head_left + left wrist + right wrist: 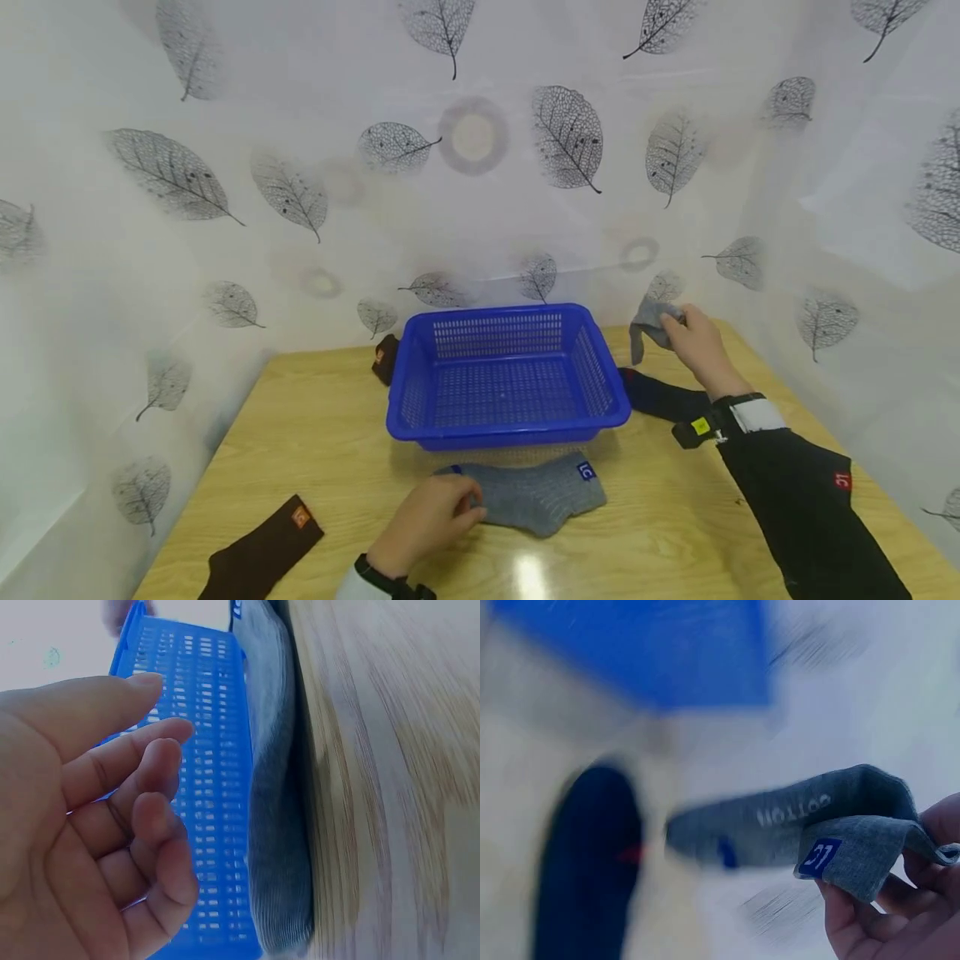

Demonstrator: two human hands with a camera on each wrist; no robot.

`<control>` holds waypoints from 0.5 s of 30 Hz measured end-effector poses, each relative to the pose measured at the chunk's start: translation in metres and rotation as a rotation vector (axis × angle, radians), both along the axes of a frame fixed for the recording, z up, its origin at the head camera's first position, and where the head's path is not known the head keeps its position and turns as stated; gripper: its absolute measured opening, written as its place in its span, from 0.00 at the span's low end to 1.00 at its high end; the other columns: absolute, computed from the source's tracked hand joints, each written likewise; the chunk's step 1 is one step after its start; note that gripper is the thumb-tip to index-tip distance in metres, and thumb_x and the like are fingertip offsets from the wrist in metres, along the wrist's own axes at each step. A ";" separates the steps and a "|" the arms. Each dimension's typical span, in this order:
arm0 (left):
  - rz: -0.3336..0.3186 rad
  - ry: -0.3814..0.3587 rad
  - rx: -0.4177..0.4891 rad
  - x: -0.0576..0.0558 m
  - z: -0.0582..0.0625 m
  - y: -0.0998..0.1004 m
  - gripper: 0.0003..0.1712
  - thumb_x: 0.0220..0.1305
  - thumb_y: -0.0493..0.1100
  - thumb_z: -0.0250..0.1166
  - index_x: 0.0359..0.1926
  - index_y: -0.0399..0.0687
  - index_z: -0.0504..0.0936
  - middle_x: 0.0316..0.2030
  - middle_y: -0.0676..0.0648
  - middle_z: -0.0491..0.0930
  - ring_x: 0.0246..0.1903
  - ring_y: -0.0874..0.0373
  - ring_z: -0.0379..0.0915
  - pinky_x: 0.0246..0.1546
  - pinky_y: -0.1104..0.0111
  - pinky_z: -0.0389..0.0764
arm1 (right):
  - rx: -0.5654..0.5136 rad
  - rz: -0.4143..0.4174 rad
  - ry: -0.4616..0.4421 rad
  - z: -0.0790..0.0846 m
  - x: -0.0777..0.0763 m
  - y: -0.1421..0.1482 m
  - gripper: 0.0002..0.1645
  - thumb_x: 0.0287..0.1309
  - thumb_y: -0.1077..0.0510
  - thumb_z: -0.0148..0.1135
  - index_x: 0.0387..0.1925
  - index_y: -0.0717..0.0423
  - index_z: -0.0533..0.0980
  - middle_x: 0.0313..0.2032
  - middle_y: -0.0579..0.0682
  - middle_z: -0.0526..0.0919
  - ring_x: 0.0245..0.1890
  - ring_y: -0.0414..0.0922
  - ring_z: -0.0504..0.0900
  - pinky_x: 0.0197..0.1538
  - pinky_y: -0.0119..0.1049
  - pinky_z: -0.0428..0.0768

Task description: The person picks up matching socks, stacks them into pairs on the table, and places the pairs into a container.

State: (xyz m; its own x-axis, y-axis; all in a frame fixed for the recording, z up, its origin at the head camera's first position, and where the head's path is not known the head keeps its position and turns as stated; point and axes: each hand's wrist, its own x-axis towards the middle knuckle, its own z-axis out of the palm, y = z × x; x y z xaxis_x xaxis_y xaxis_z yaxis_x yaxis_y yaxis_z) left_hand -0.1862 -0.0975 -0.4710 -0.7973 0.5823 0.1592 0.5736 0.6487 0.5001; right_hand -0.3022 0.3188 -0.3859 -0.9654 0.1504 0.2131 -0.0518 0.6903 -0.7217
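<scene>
My right hand (699, 350) pinches a grey sock (651, 323) above the table's back right, beside the blue basket. In the right wrist view that sock (742, 821) hangs folded over, with a blue label and pale lettering showing. My left hand (429, 518) is at the left end of another grey sock (536, 493), which lies flat in front of the basket. Seen from the left wrist, the left hand (97, 817) has loosely curled fingers with nothing between them, apart from the sock (277, 825).
A blue plastic basket (508, 437) stands mid-table. Dark brown socks lie at the front left (258, 550) and behind the basket's left side (386, 358). One dark sock (663, 397) is right of the basket; another (821, 467) with a red label is by the right forearm. Leaf-printed sheeting surrounds the table.
</scene>
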 end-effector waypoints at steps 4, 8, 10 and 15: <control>0.016 -0.019 0.080 -0.003 0.004 0.010 0.08 0.67 0.45 0.70 0.42 0.46 0.85 0.35 0.53 0.82 0.32 0.68 0.71 0.34 0.72 0.76 | 0.008 0.115 0.130 0.032 0.030 -0.027 0.16 0.80 0.52 0.44 0.40 0.63 0.64 0.26 0.51 0.63 0.21 0.42 0.61 0.27 0.38 0.64; 0.052 -0.176 0.300 -0.007 0.014 0.029 0.18 0.73 0.48 0.64 0.54 0.40 0.81 0.48 0.42 0.83 0.41 0.58 0.79 0.41 0.68 0.80 | -0.168 0.330 0.159 0.050 0.055 -0.056 0.12 0.80 0.59 0.45 0.45 0.67 0.66 0.31 0.48 0.69 0.27 0.39 0.68 0.32 0.33 0.70; 0.078 -0.338 0.489 -0.009 0.020 0.041 0.25 0.77 0.49 0.59 0.63 0.34 0.74 0.56 0.34 0.80 0.48 0.49 0.82 0.45 0.65 0.83 | -0.326 0.481 0.117 0.050 0.062 -0.069 0.10 0.80 0.60 0.43 0.46 0.65 0.67 0.36 0.45 0.73 0.33 0.37 0.73 0.37 0.30 0.75; 0.149 -0.806 0.977 -0.010 0.030 0.061 0.40 0.82 0.53 0.48 0.77 0.28 0.47 0.70 0.22 0.60 0.58 0.38 0.77 0.56 0.57 0.82 | -0.645 0.767 -0.118 0.032 0.074 -0.093 0.08 0.82 0.57 0.41 0.50 0.51 0.69 0.45 0.40 0.78 0.45 0.36 0.81 0.48 0.33 0.84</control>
